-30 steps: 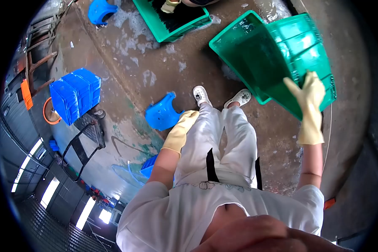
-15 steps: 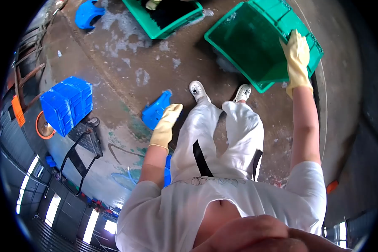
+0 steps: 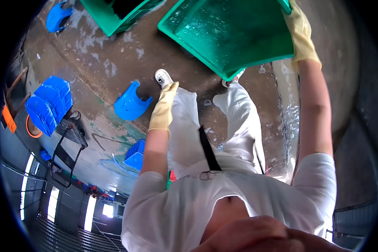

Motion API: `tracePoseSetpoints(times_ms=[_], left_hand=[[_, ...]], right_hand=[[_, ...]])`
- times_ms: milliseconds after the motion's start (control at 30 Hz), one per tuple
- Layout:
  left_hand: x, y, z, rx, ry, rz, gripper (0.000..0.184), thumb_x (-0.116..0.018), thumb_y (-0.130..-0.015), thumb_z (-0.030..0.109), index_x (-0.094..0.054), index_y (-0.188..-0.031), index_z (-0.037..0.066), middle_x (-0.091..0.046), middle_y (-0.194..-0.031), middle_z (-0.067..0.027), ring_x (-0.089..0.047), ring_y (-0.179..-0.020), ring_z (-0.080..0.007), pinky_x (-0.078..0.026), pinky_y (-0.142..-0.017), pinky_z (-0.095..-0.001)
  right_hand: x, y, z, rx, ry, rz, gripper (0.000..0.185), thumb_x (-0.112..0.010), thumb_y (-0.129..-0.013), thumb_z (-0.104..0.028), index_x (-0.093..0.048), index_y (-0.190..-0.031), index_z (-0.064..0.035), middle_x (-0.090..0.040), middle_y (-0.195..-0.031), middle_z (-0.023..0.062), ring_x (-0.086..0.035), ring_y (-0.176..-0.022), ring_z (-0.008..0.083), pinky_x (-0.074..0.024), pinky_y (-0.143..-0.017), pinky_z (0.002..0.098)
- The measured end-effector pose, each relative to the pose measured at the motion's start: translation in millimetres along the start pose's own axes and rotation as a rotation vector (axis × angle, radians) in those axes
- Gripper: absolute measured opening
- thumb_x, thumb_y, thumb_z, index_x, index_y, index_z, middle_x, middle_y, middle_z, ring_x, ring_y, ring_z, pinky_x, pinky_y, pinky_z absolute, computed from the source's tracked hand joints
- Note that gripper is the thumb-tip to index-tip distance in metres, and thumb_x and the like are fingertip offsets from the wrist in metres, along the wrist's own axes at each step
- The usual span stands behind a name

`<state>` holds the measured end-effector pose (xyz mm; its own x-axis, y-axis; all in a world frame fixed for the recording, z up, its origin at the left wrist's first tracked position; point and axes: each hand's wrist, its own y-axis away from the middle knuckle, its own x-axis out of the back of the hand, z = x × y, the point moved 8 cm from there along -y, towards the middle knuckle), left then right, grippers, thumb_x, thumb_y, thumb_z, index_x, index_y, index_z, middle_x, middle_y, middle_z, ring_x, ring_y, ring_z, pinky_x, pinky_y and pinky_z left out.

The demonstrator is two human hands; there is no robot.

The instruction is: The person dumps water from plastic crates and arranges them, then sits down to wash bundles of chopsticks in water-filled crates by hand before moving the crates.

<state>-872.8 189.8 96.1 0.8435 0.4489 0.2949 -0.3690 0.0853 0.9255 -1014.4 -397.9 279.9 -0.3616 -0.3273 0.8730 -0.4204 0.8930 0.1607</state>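
A large green crate [image 3: 235,38] is tilted at the top right, its wet inside facing me and its near corner over my right shoe. My right hand [image 3: 299,29], in a pale yellow rubber glove, is closed on the crate's upper right rim. My left hand [image 3: 168,98], gloved the same way, hangs beside my left leg, away from the crate. Its fingers point forward, and whether they are apart or closed does not show clearly. Just left of it a blue plastic stool [image 3: 131,103] lies on the wet floor.
Another green crate [image 3: 117,25] with dark contents stands at the top left, near a second blue stool [image 3: 58,17]. Stacked blue crates [image 3: 50,103] sit by a black trolley [image 3: 67,147] at the left. Foam patches the floor. Another blue crate [image 3: 135,154] is beside my left forearm.
My right hand has moved up and forward with the green crate, which now opens more toward me. My view has shifted right, and my feet have stepped. The co-worker's gloved hand has left view.
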Motion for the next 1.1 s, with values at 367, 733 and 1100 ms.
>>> tracePoseSetpoints(times_ms=[367,733,1100], left_hand=[[-145,-19,78,0.086,0.856,-0.066,0.055,-0.068,-0.094,0.015,-0.045,-0.143,0.012,-0.055,-0.137,-0.0079,-0.055,-0.125,-0.0237,-0.048,-0.102,-0.0448],[-144,-12,67,0.133,0.884,-0.092,0.039,-0.051,-0.104,0.023,-0.046,-0.140,0.010,-0.052,-0.143,-0.0061,-0.045,-0.137,-0.0255,-0.033,-0.115,-0.0471],[-165,-72,68,-0.140,0.753,-0.091,0.050,-0.058,-0.101,0.017,-0.044,-0.142,-0.006,-0.055,-0.140,-0.0163,-0.054,-0.126,-0.0224,-0.044,-0.107,-0.0337]], right_hand=[[-4,16,9,-0.326,-0.878,-0.350,0.037,-0.061,-0.091,-0.003,-0.063,-0.128,-0.0042,-0.067,-0.112,0.0018,-0.061,-0.097,0.0135,-0.0491,-0.088,0.0277],[10,34,-27,-0.174,-0.531,-0.321,0.036,-0.060,-0.092,-0.001,-0.063,-0.128,-0.0039,-0.067,-0.113,0.0024,-0.061,-0.101,0.0134,-0.0485,-0.091,0.0271],[-16,11,30,-0.055,-0.687,-0.299,0.033,-0.059,-0.096,-0.006,-0.060,-0.129,-0.0029,-0.067,-0.115,0.0044,-0.063,-0.100,0.0141,-0.0505,-0.089,0.0290]])
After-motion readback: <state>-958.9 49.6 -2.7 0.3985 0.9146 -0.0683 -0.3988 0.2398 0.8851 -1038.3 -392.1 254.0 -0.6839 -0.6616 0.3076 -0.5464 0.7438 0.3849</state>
